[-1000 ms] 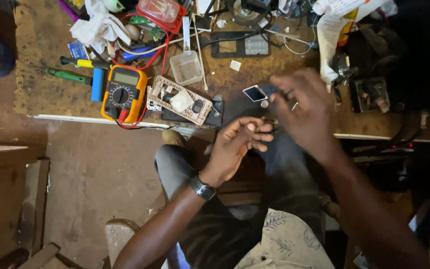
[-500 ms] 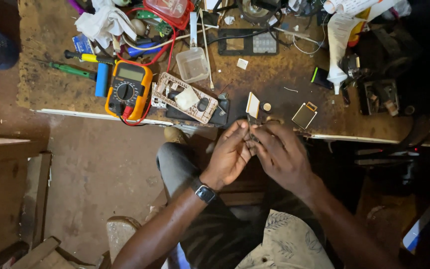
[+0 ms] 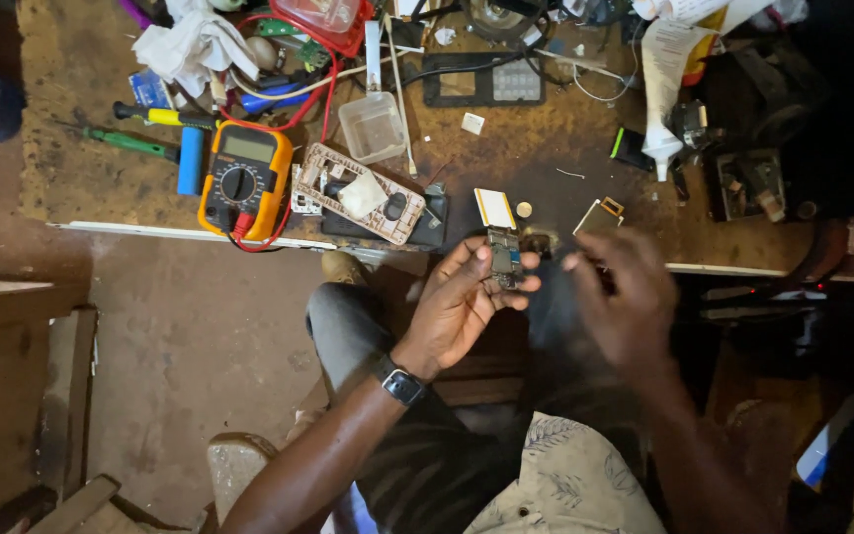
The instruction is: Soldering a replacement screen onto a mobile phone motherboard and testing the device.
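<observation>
My left hand point(image 3: 459, 305) holds a small circuit board point(image 3: 503, 257) with a pale rectangular screen part point(image 3: 494, 209) at its top, pinched between thumb and fingers above my lap. My right hand point(image 3: 623, 300) is just to the right of the board, blurred, fingers loosely curled, apart from the board. I cannot tell whether it holds anything. A black watch point(image 3: 401, 383) is on my left wrist.
The wooden workbench point(image 3: 546, 138) ahead carries an orange multimeter point(image 3: 244, 181), an opened phone frame point(image 3: 360, 194), a clear plastic box point(image 3: 372, 127), screwdrivers point(image 3: 140, 144), a small screen part point(image 3: 597, 213), a coin cell point(image 3: 523, 210), wires and rags. Bare floor lies to my left.
My hands have parted: the right hand has moved off to the right while the left keeps the circuit board raised. The view has tilted slightly.
</observation>
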